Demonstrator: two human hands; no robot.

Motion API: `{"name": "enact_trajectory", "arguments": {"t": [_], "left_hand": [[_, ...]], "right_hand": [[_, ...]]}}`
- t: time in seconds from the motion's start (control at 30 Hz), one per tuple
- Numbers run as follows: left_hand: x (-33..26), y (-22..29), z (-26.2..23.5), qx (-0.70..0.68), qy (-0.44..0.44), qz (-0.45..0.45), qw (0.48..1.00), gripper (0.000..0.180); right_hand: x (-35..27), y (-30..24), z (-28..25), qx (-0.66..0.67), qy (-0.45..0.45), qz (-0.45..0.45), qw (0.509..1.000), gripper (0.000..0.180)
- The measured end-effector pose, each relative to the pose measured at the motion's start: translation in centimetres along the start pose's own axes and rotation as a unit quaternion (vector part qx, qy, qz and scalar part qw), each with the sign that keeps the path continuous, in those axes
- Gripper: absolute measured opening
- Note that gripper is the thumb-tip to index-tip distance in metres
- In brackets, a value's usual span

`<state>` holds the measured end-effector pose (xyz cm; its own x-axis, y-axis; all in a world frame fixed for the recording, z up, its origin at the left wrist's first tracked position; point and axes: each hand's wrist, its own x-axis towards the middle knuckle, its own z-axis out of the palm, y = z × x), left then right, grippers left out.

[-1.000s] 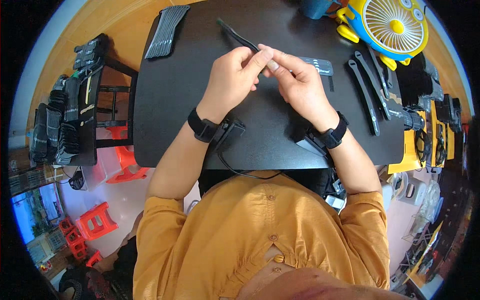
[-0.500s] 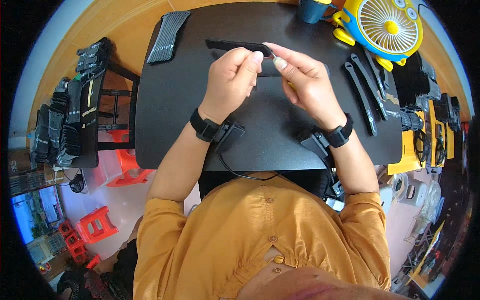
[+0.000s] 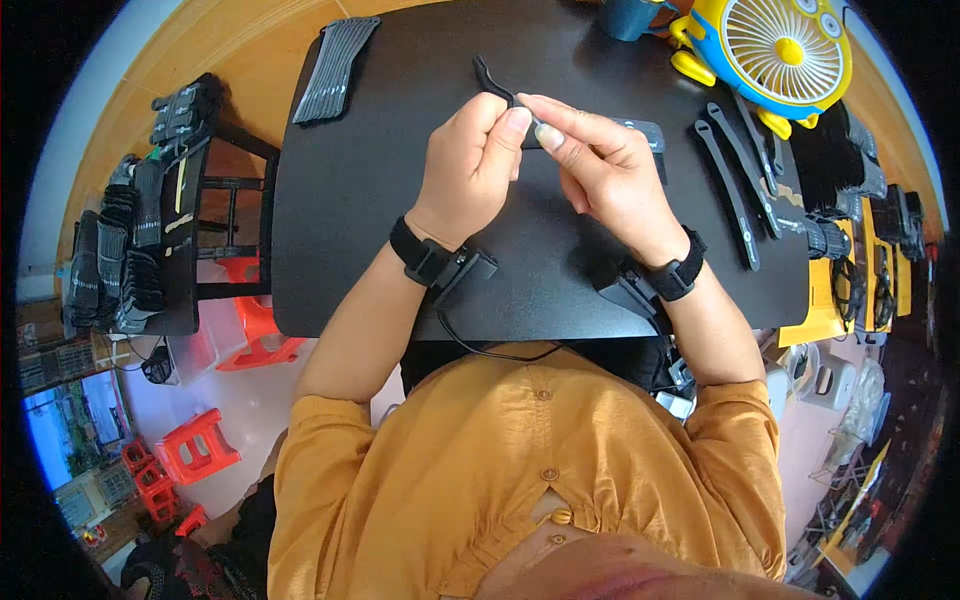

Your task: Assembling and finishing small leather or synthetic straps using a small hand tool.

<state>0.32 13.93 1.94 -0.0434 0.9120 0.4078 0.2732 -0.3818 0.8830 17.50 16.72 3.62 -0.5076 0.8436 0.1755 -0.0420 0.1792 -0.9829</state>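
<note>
Over the far half of the dark table [image 3: 400, 280], my left hand [image 3: 470, 165] is closed round a black strap [image 3: 486, 76]. One end of the strap curves up and away past my knuckles. From the other side, my right hand [image 3: 610, 165] pinches the strap's near end between thumb and forefinger. My fingers cover the part between the two hands. Right of my right hand lie several black straps [image 3: 728, 195] with rounded, holed ends. Partly behind that hand is a flat grey-black piece [image 3: 645, 133] whose kind I cannot make out.
A neat row of grey straps [image 3: 338, 70] lies at the table's far left. A yellow and blue fan [image 3: 785, 55] and a dark blue mug [image 3: 630, 18] stand at the far right. Heaps of dark straps [image 3: 115, 245] cover a side table at left. Red stools [image 3: 197, 447] stand on the floor.
The strap's free end has swung from pointing left to pointing up and away, and less of it shows. Both hands stay close together, turned slightly; the grey-black piece shows more.
</note>
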Motion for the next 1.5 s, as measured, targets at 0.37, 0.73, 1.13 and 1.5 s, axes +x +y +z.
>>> {"name": "enact_trajectory", "arguments": {"t": [0.37, 0.73, 1.13, 1.5], "left_hand": [[-0.4, 0.6, 0.4, -0.098, 0.02, 0.017, 0.995, 0.017], [-0.9, 0.0, 0.8, -0.088, -0.009, 0.091, 0.992, 0.015], [-0.9, 1.1, 1.0, -0.227, -0.092, -0.102, 0.964, 0.032], [-0.3, 2.2, 0.1, -0.238, -0.245, -0.264, 0.902, 0.031]], "right_hand": [[0.0, -1.1, 0.2, 0.255, -0.006, 0.1, 0.962, 0.028], [0.2, -1.0, -0.3, 0.167, 0.054, 0.018, 0.984, 0.032], [1.4, 0.5, -0.5, -0.151, 0.19, -0.167, 0.956, 0.016], [1.1, 0.3, -0.8, -0.029, 0.165, -0.01, 0.986, 0.014]]}}
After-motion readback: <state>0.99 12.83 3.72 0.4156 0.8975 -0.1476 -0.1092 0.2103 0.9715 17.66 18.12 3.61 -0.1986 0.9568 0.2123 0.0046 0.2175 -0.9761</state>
